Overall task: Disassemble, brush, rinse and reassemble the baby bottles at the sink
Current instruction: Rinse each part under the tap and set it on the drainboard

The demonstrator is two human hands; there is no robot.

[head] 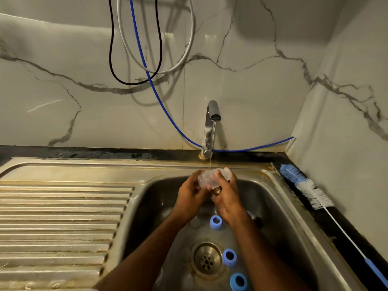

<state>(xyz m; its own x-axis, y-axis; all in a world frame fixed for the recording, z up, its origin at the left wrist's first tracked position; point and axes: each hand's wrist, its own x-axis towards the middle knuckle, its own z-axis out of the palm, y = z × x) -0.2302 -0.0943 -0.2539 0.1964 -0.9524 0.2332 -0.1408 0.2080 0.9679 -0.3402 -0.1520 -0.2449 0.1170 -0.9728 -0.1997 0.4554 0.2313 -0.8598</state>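
A clear baby bottle body [207, 178] lies sideways under the running stream from the tap [212, 122]. My left hand [189, 196] grips its left end and my right hand [227, 198] grips its right part, both over the steel sink basin [147, 206]. Three blue screw collars lie on the basin floor: one [215, 222] between my wrists, one [229, 257] right of the drain [206, 260], one [238, 281] at the bottom edge. Faint clear parts near my left forearm are too dim to tell.
A blue and white bottle brush [308, 189] lies on the dark counter right of the sink, its handle running to the lower right. The ribbed draining board [58, 223] fills the left. Black, grey and blue hoses [147, 66] hang on the marble wall.
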